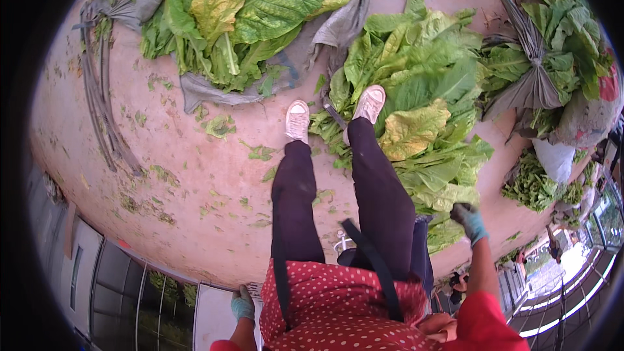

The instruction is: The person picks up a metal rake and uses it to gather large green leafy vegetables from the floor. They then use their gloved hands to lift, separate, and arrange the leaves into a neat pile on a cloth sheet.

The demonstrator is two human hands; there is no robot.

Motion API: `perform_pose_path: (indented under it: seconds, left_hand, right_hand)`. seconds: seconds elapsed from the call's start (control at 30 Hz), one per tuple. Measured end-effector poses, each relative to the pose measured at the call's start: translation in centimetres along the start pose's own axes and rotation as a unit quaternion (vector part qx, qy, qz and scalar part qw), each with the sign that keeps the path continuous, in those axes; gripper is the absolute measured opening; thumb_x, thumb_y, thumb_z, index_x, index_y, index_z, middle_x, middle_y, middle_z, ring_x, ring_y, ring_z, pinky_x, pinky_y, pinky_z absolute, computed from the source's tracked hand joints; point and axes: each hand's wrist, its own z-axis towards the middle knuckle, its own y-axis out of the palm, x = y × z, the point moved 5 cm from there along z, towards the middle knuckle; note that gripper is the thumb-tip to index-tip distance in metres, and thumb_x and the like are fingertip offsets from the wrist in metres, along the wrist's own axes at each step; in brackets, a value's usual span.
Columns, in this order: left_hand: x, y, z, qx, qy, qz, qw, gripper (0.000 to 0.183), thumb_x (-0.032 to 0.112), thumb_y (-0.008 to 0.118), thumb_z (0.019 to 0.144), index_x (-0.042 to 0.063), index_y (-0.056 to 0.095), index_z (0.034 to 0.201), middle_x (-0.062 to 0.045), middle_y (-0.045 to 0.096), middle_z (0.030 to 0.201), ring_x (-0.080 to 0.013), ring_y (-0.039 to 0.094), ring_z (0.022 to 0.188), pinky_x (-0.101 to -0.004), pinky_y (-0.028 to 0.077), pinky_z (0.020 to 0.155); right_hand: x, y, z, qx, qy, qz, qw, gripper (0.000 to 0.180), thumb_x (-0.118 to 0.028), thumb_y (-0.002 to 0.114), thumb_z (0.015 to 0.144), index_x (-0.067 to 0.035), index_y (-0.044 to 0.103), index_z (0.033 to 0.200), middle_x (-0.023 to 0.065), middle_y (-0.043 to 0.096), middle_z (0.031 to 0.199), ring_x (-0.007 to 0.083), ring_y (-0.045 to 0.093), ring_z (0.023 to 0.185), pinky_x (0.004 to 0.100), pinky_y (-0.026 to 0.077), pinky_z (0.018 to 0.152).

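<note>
A gloved hand, my left hand, hangs low beside the red polka-dot garment; nothing shows in it, though its fingers are hard to make out. My right hand, in a teal glove with dark fingers, is raised at the near right edge of a long heap of broad green leaves that look like tobacco. Its fingers look curled; whether they pinch a leaf is unclear. One yellowed leaf lies on the heap, by my right shoe. My left shoe stands on bare floor.
More large leaves lie on a grey cloth at the far left. Tied leaf bundles line the right side. Dark straps and leaf scraps litter the floor. Other people are in the right background.
</note>
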Motion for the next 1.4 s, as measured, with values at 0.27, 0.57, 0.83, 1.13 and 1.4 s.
perform_pose_path:
  seconds: [0.27,0.57,0.83,1.13,1.4]
  left_hand:
    - [5.8,0.3,7.4,-0.069,-0.025,0.115,0.991,0.047,0.042,0.042,0.088,-0.001,0.06,0.094,-0.019,0.062,0.084,-0.0323,0.059,0.08,-0.0401,0.044,0.072]
    - [5.6,-1.5,15.2,-0.197,-0.011,-0.219,0.955,0.036,0.035,0.056,0.086,-0.001,0.059,0.084,-0.007,0.062,0.073,-0.0118,0.051,0.062,-0.0295,0.044,0.059]
    - [16.3,-8.6,21.9,-0.077,0.142,-0.035,0.986,0.026,0.025,0.057,0.085,-0.001,0.059,0.086,-0.007,0.061,0.07,-0.0128,0.052,0.062,-0.0302,0.044,0.059]
    - [49.3,-0.3,13.7,0.087,0.664,0.124,0.732,0.042,0.021,0.066,0.071,0.001,0.055,0.107,-0.018,0.059,0.102,-0.0314,0.057,0.096,-0.0376,0.043,0.085]
    - [57.6,24.5,7.0,0.12,0.806,0.459,0.353,0.051,0.017,0.066,0.064,0.006,0.048,0.111,-0.016,0.052,0.113,-0.0312,0.051,0.1,-0.0413,0.04,0.084]
  right_hand:
    - [-33.6,-0.5,4.9,0.109,-0.245,-0.047,0.962,0.029,-0.021,0.061,0.083,-0.001,0.057,0.104,0.0065,0.061,0.089,0.013,0.059,0.079,0.0239,0.048,0.069]
    - [-37.9,17.7,-2.6,-0.034,-0.338,-0.14,0.93,0.032,-0.014,0.059,0.084,0.004,0.054,0.11,0.008,0.061,0.098,0.0118,0.056,0.087,0.0224,0.045,0.078]
    - [-16.6,17.2,-4.0,0.08,-0.124,0.108,0.983,0.028,-0.017,0.058,0.085,0.006,0.055,0.101,0.0073,0.061,0.085,0.0125,0.057,0.075,0.0241,0.047,0.072]
    - [-0.1,35.6,-10.6,0.142,-0.246,-0.167,0.944,0.049,-0.025,0.067,0.07,0.005,0.054,0.107,0.0222,0.058,0.099,0.036,0.055,0.093,0.0405,0.043,0.086]
    - [9.4,43.7,-11.2,0.105,-0.221,-0.081,0.966,0.047,-0.033,0.059,0.075,-0.003,0.05,0.11,0.0149,0.053,0.105,0.0291,0.049,0.102,0.0409,0.034,0.092]
